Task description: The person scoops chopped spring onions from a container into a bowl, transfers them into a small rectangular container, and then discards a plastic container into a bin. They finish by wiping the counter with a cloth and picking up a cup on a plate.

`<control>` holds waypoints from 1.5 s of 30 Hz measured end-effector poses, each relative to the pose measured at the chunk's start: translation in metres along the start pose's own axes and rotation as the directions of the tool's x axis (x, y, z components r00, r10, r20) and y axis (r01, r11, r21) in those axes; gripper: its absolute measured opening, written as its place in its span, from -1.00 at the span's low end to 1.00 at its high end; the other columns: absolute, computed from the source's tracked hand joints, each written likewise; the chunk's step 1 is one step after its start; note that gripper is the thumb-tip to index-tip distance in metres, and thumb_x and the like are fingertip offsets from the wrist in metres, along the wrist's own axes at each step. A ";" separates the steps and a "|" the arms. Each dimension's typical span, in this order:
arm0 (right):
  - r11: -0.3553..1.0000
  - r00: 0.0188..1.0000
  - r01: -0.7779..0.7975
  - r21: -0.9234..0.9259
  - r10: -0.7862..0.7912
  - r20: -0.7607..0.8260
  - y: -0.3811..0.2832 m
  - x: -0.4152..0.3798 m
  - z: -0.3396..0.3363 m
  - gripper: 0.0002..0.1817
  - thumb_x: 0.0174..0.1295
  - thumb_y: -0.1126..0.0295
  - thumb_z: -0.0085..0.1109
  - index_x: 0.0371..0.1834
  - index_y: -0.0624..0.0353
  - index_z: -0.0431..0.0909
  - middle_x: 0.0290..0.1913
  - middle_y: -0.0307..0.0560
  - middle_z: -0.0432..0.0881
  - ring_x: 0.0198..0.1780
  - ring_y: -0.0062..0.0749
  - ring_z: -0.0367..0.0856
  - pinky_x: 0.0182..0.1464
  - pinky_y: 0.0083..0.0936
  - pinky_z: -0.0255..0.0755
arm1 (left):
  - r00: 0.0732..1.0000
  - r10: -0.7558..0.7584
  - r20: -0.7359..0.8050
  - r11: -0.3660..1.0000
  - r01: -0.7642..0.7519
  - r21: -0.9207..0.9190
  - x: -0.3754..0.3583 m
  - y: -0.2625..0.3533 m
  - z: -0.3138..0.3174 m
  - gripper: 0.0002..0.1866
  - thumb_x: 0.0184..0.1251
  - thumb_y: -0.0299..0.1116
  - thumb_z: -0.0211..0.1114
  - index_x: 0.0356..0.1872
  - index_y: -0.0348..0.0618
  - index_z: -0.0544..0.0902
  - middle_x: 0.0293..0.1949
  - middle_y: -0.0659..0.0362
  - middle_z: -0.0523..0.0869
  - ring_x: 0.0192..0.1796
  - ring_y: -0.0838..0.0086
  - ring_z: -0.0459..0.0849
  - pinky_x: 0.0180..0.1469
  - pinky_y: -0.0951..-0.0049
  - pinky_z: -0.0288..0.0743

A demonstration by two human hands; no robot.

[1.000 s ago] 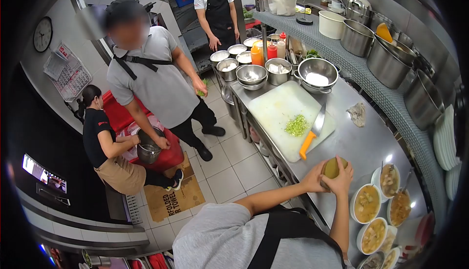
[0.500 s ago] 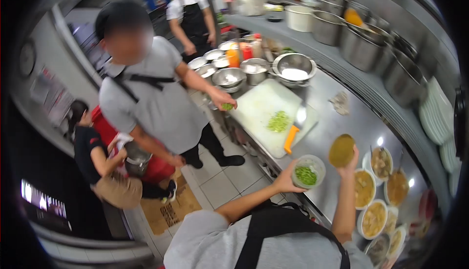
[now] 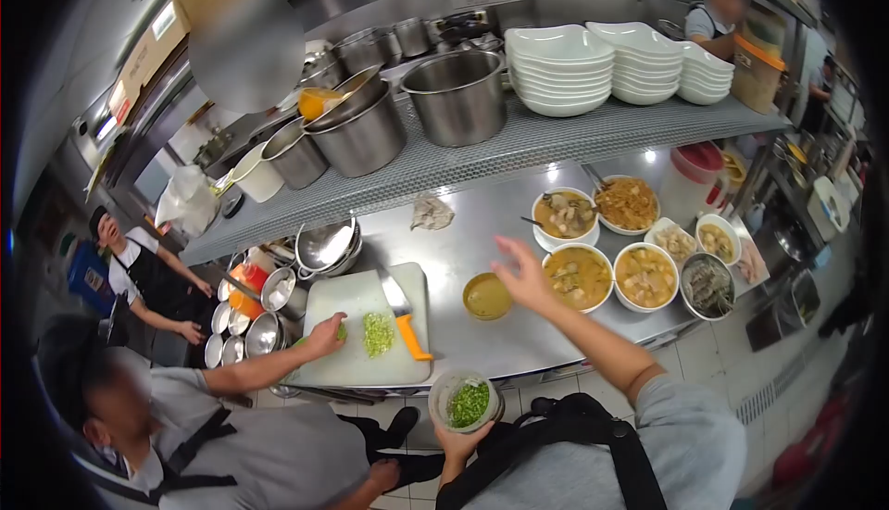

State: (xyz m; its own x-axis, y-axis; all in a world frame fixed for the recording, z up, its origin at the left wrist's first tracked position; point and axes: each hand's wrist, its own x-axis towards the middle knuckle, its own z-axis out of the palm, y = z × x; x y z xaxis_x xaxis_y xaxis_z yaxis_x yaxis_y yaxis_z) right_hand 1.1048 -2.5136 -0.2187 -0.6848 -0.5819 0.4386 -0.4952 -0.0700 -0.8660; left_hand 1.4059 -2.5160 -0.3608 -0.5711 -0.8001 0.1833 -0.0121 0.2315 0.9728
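Note:
My left hand (image 3: 462,440) holds a clear plastic tub (image 3: 439,401) of chopped green herbs (image 3: 469,404) at the counter's front edge, its fingers wrapped round the tub's lower side. My right hand (image 3: 524,275) is open above the counter, fingers spread and holding nothing. Just left of it lies a round olive-yellow lid (image 3: 487,297), apart from the fingers. Right of that hand stand bowls of soup (image 3: 578,278). On the white cutting board (image 3: 356,286) are chopped pale-green pieces (image 3: 378,335) and an orange-handled knife (image 3: 412,338). A co-worker's hand (image 3: 326,336) is over the board's left side.
Stacked white dishes (image 3: 560,70) and steel pots (image 3: 454,98) line the shelf (image 3: 519,153) above. A crumpled cloth (image 3: 431,214) lies behind the board. Metal bowls (image 3: 328,247) stand at left. One co-worker stands close at left, with another person (image 3: 153,274) farther back.
My right hand has let go of the lid, which now lies on the counter. The co-worker's hand has moved over the cutting board. My view has turned right.

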 end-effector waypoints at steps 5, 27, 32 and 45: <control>0.591 0.716 0.532 -0.606 -0.696 -0.049 -0.148 0.097 -0.102 -0.44 0.02 0.29 0.20 0.14 0.15 0.35 0.09 0.06 0.39 0.17 -0.05 0.30 0.24 -0.15 0.13 | 0.717 -0.595 0.362 0.192 -0.311 0.931 -0.001 -0.119 -0.178 -0.71 0.19 -0.38 -0.06 -0.31 -0.27 0.64 0.01 -0.04 0.55 -0.04 0.27 0.61 -0.02 0.24 0.44; 0.290 0.751 0.482 -0.827 -0.623 0.220 -0.192 0.185 -0.175 -0.65 -0.02 0.30 0.21 -0.17 0.23 0.56 -0.17 0.21 0.57 -0.16 0.04 0.51 -0.08 -0.30 0.38 | 0.736 0.677 -0.003 0.731 -0.672 0.117 0.120 0.133 0.059 0.17 -0.45 -0.11 0.63 0.24 -0.36 0.09 0.09 -0.08 0.43 0.12 0.21 0.49 0.14 0.30 0.39; 0.410 0.636 0.717 -0.564 -0.716 0.287 -0.194 0.103 -0.142 -0.66 0.03 0.31 0.23 -0.11 0.16 0.55 -0.12 0.08 0.51 -0.07 -0.20 0.45 -0.05 -0.42 0.34 | 0.738 0.671 -0.070 0.735 -0.650 0.191 0.113 0.131 0.077 0.17 -0.44 -0.13 0.63 0.24 -0.35 0.08 0.13 -0.09 0.40 0.14 0.19 0.47 0.19 0.29 0.35; 0.690 0.606 0.720 -0.067 -0.579 0.546 -0.090 0.003 -0.101 -0.90 -0.01 0.52 0.19 -0.39 0.24 0.56 -0.35 -0.07 0.52 -0.33 -0.18 0.54 -0.30 -0.37 0.45 | 0.745 0.633 -0.209 0.763 -0.553 0.335 0.107 0.117 0.107 0.21 -0.50 -0.08 0.64 0.25 -0.34 0.07 0.17 -0.12 0.33 0.17 0.09 0.41 0.20 0.23 0.32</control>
State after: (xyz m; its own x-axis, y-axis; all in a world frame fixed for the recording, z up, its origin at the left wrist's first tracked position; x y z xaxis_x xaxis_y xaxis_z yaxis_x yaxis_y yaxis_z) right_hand 1.0934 -2.4275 -0.1153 0.1636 -0.7542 0.6359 -0.8709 -0.4132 -0.2660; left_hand 1.2550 -2.5156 -0.2430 -0.2614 -0.5658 0.7820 0.0316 0.8047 0.5928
